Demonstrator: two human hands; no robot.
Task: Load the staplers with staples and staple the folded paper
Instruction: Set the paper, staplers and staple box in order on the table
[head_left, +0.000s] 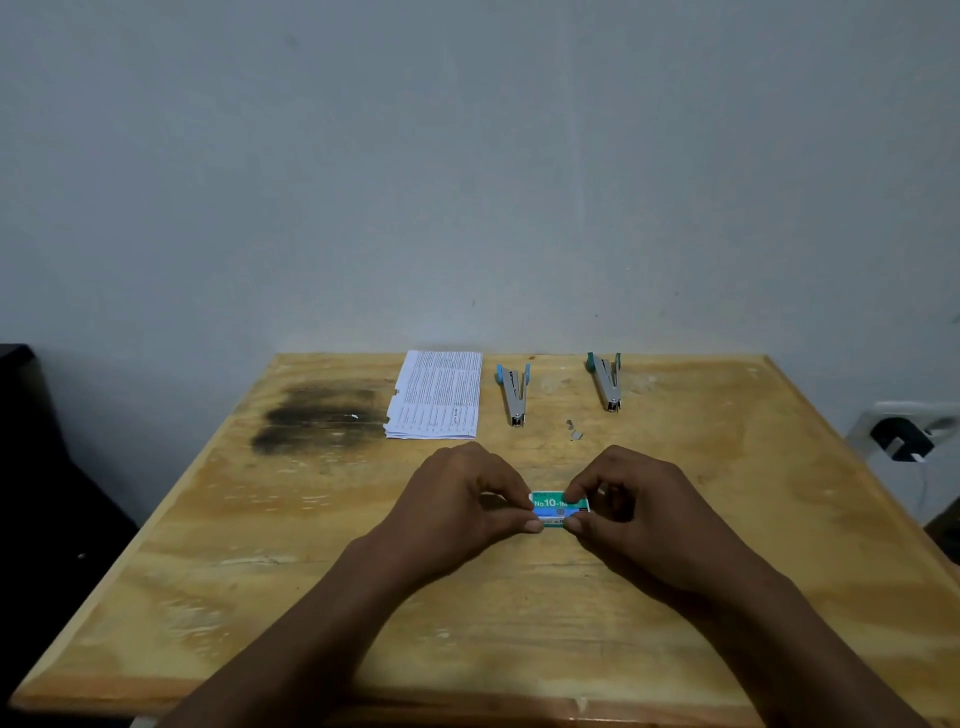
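Observation:
A small green and blue staple box (559, 507) marked "No.10" is held over the middle of the table between both hands. My left hand (462, 506) pinches its left end with thumb and fingers. My right hand (634, 504) pinches its right end. Two staplers lie at the back of the table with their arms spread wide: a light-blue one (514, 394) and a green one (607, 380). A folded printed paper (436, 395) lies left of the light-blue stapler. A few loose staple bits (574, 430) lie between the staplers.
The wooden table (260, 571) has a dark scorched patch (317, 415) at the back left. A wall stands right behind it. A white wall socket with a black plug (901, 434) is off the right edge. A dark object (31, 441) stands to the left.

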